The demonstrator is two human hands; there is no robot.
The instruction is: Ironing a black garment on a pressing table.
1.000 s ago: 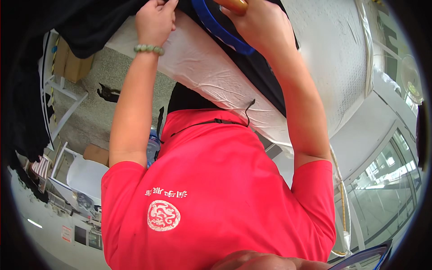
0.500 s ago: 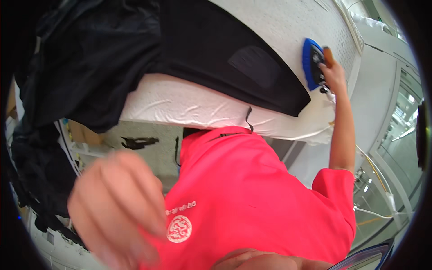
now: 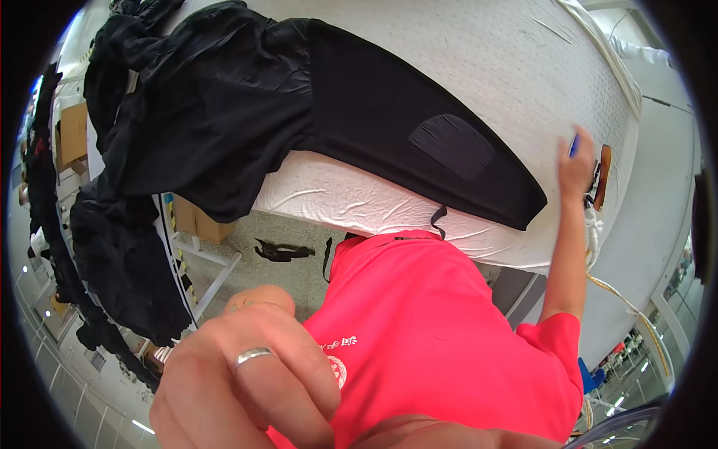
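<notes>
Head view: we find the black garment (image 3: 299, 116) spread on the white-covered bench (image 3: 516, 82), its left part hanging past the near edge and its tapered end pointing right. A dark rounded patch (image 3: 455, 147) lies on that tapered section. Just beyond its tip, we note the right hand (image 3: 576, 166) at the iron (image 3: 603, 176), whose brown handle stands to the hand's right; we cannot tell whether the fingers grip it. The left hand (image 3: 250, 367), ringed, is raised near the camera, fingers curled; its palm is hidden, so we cannot confirm its contents.
</notes>
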